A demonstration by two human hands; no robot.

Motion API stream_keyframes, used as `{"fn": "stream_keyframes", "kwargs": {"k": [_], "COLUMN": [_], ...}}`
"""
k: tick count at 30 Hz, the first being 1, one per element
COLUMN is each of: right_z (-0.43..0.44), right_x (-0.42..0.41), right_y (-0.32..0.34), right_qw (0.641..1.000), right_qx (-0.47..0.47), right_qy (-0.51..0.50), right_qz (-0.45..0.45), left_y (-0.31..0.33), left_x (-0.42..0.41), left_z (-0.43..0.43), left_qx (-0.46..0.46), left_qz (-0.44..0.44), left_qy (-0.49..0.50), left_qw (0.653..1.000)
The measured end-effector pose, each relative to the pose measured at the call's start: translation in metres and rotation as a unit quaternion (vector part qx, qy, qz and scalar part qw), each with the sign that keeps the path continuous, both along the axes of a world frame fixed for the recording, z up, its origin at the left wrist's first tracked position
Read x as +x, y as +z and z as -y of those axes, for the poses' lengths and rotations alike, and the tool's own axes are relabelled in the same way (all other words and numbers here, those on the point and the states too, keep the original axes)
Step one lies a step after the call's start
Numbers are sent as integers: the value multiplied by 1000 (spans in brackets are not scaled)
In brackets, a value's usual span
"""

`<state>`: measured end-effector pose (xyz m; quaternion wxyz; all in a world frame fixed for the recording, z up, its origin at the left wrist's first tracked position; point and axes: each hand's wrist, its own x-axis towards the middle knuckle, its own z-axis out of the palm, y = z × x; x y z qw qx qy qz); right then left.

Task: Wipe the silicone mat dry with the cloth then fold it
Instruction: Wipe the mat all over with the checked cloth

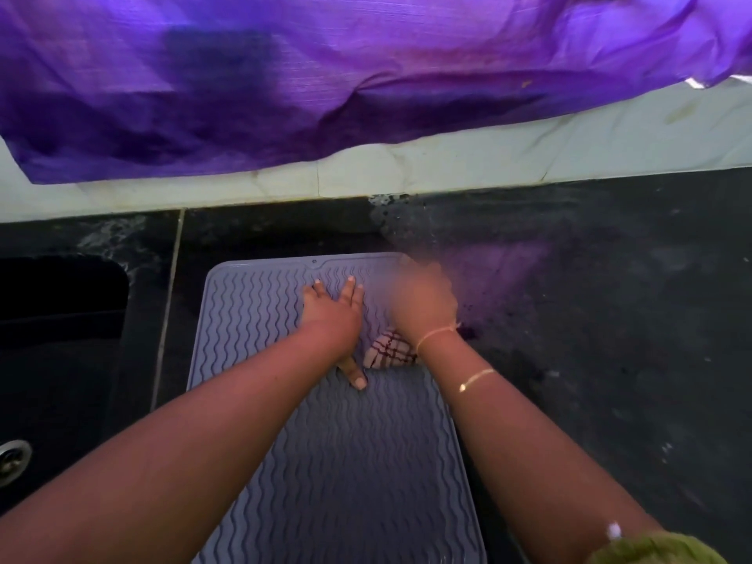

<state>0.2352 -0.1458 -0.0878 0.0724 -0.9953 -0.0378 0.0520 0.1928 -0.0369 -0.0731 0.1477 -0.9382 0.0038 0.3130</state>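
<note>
A grey silicone mat (pixel 346 462) with wavy ridges lies flat on the dark countertop, its long side running away from me. My left hand (pixel 333 315) presses flat on the mat's far half, fingers spread, thumb pointing back toward me. My right hand (pixel 423 307) is blurred by motion at the mat's far right edge. It is closed on a white cloth with red checks (pixel 388 354), a corner of which shows below the wrist on the mat.
A dark sink basin (pixel 61 319) with a metal drain (pixel 12 457) lies to the left. The black countertop (pixel 610 319) extends to the right, with wet spots near the mat's far corner. A purple fabric (pixel 325 75) hangs over the pale tiled wall behind.
</note>
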Motion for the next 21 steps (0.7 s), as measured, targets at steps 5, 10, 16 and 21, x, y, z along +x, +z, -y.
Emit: {"fn": "stream_keyframes", "kwargs": {"k": [5,10,16,21], "right_z": [21,32,1,14], "right_x": [-58,-54,13,-32], "right_y": [-1,7,7,-2], "right_qw": [999,998,998,997], "right_qx": [-44,66,42,-6], "right_qy": [23,10,28,69], "right_qz": [8,-18,-38,22], "left_y": [6,3,-4,-6], "left_x": [-1,-3,0,1], "left_z": [1,-4,-7,-11], "left_qx": [-6,-34,-45,-57], "left_qz": [5,13,19,27], "left_qy": [-3,-2,6,5], "left_qw": [1000,999,999,998]}}
